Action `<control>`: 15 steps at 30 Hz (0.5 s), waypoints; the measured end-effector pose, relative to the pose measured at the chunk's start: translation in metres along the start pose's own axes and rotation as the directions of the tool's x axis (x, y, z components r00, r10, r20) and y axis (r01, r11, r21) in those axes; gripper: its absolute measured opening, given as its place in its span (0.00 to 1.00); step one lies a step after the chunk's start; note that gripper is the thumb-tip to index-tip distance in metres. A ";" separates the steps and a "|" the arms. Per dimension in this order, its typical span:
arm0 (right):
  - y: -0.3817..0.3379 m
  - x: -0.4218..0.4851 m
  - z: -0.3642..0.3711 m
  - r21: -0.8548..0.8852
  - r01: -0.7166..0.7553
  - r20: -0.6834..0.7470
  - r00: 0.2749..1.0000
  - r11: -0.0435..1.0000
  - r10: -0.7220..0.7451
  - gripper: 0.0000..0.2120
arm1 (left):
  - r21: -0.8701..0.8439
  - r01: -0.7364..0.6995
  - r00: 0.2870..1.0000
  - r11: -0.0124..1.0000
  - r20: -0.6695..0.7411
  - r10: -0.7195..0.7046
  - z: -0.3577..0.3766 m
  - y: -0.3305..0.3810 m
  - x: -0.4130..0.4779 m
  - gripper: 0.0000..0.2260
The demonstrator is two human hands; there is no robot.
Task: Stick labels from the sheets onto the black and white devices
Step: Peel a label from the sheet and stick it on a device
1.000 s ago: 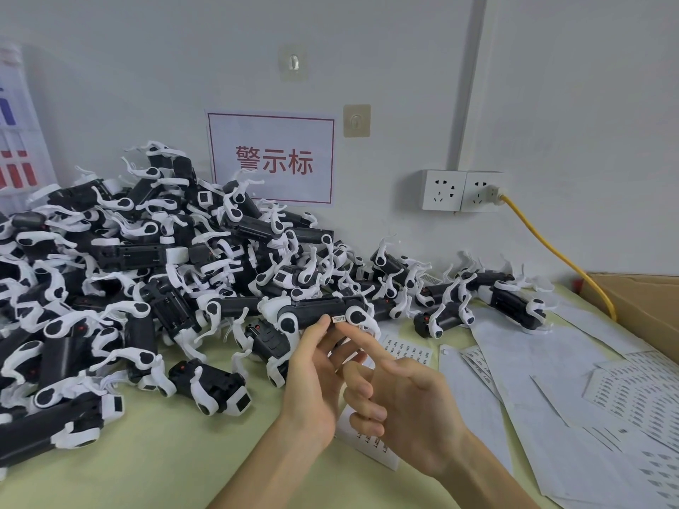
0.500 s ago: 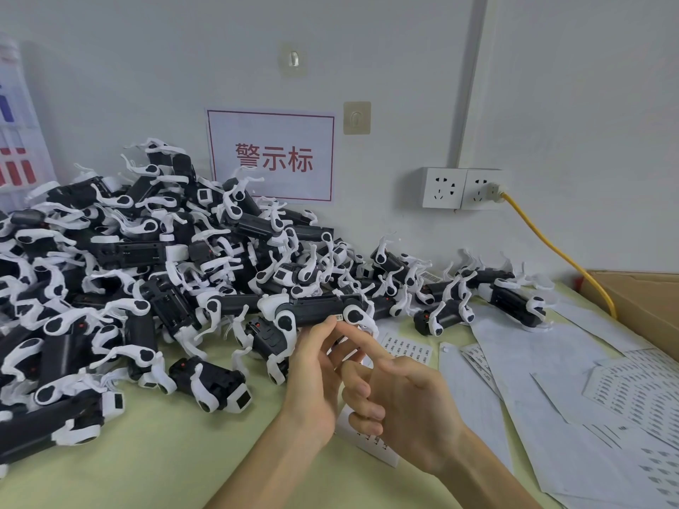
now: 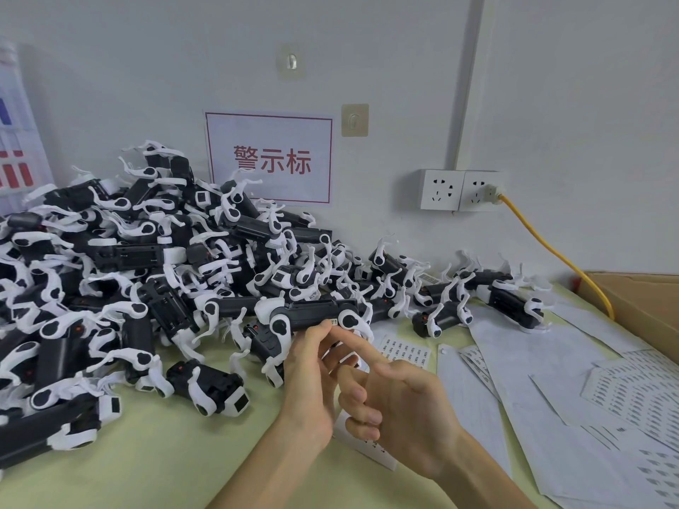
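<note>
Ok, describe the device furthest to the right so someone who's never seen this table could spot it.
Start at the wall sockets and follow the yellow cable down toward the cardboard box. Just left of the box, one black and white device lies at the far edge of the white paper sheets. It is the rightmost of all, beyond the end of the big pile.
</note>
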State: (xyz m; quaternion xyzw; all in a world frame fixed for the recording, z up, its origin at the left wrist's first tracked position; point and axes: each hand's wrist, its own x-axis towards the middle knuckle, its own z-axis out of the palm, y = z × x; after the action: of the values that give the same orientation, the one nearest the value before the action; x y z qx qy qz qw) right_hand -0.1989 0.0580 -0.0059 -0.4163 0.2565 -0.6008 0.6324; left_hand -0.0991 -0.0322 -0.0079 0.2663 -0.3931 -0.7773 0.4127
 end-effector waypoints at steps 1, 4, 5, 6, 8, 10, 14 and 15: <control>0.000 0.000 0.000 -0.005 -0.001 0.000 1.000 1.000 0.001 0.32 | 0.013 -0.013 1.000 1.000 -0.026 0.014 0.000 -0.001 0.000 0.16; 0.000 0.000 0.001 -0.011 0.000 0.007 1.000 1.000 0.000 0.32 | 0.024 -0.062 0.993 0.998 -0.097 0.064 0.002 -0.001 0.002 0.14; 0.001 0.000 0.001 -0.010 0.000 0.011 1.000 1.000 0.000 0.32 | 0.033 -0.075 0.991 0.997 -0.112 0.078 0.002 -0.002 0.002 0.13; 0.001 0.000 0.001 -0.008 0.000 0.012 1.000 1.000 0.000 0.32 | 0.044 -0.089 0.988 0.995 -0.124 0.094 0.003 -0.002 0.002 0.12; 0.001 0.000 0.001 0.004 -0.001 0.013 1.000 1.000 0.001 0.32 | 0.066 -0.107 0.984 0.992 -0.139 0.115 0.003 -0.002 0.001 0.11; 0.002 0.000 0.000 0.015 -0.005 0.016 1.000 1.000 0.005 0.32 | 0.067 -0.103 0.983 0.992 -0.145 0.112 0.003 -0.003 0.000 0.12; 0.003 0.001 0.000 0.038 -0.013 0.032 0.999 0.999 0.012 0.32 | 0.036 -0.085 0.984 0.996 -0.157 0.089 0.003 -0.003 0.001 0.15; 0.003 0.001 -0.001 0.042 -0.014 0.037 0.999 0.999 0.012 0.32 | 0.038 -0.093 0.983 0.995 -0.158 0.098 0.004 -0.003 0.001 0.14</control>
State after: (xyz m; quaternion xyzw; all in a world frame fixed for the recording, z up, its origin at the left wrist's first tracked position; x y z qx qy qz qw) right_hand -0.1980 0.0569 -0.0082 -0.4122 0.2348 -0.5942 0.6495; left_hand -0.1035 -0.0307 -0.0084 0.3148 -0.3831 -0.7268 0.4753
